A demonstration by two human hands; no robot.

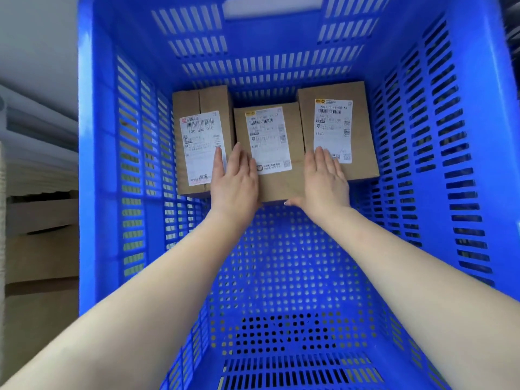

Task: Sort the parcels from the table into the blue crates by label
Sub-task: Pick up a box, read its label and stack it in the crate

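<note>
While both hands flank it, middle parcel lies lengthwise, label up

Head camera looks steeply down, close, into a blue crate.

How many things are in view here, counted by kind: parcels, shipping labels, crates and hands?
Cardboard parcels: 3, the left parcel, the middle parcel and the right parcel
White shipping labels: 3, one on each parcel
Blue crate: 1
Hands: 2, the left hand and the right hand, both flat on the parcels
Total: 9
</note>
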